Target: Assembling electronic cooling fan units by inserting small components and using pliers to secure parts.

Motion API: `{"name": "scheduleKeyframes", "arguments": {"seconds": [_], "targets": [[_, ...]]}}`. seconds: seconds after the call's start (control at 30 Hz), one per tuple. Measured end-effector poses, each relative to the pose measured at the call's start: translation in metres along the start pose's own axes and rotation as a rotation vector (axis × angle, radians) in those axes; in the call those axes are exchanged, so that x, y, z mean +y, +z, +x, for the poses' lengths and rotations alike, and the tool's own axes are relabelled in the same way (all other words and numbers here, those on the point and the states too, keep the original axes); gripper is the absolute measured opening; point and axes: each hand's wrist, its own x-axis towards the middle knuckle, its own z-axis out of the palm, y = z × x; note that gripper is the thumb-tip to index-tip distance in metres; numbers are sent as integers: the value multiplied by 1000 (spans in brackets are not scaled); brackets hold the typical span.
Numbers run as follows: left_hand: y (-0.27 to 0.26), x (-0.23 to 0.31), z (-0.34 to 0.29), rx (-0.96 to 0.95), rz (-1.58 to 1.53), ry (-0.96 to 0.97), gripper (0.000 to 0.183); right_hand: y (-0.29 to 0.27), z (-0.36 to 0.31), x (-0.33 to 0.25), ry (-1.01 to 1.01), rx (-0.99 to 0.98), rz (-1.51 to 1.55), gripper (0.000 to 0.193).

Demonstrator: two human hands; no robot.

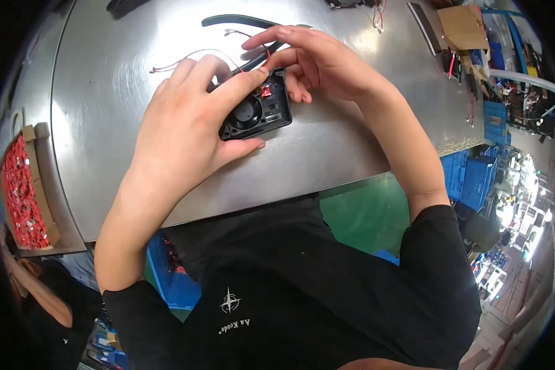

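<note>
My left hand (188, 114) grips a black plastic housing (275, 120) from its left side, thumb along the near edge and index finger across the top. Inside the housing sit a small round fan (246, 113) and a red piece (265, 92). Over its far right corner is my right hand (327, 65), fingers spread, index stretched to the left, the lower fingers loosely curled. A thin red wire (269, 54) curves up between the right fingers; they do not plainly close on it. Dark-handled pliers (234, 20) lie just beyond, their head hidden behind the right hand.
A metal table (327, 154) carries the work. At left stands a cardboard box of red parts (23, 191). Far right are an open cardboard box (462, 28) and red wires (453, 65). Blue crates (475, 179) stand beyond the right edge. Another person's arm (43, 293) shows lower left.
</note>
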Motion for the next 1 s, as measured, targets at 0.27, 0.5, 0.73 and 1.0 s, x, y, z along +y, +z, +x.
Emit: {"name": "scheduleKeyframes", "arguments": {"seconds": [0.27,0.5,0.73,1.0], "targets": [[-1,-2,11,-20,-37,21,74,0,-3,5,-96,-9,-130,39],[-4,-2,11,-24,7,30,69,9,-20,2,-689,222,-1043,61],[-2,-2,4,9,21,57,71,18,-14,11,-650,138,-968,75],[-1,-14,9,235,242,-15,49,24,-22,9,-663,130,-1146,69]]}}
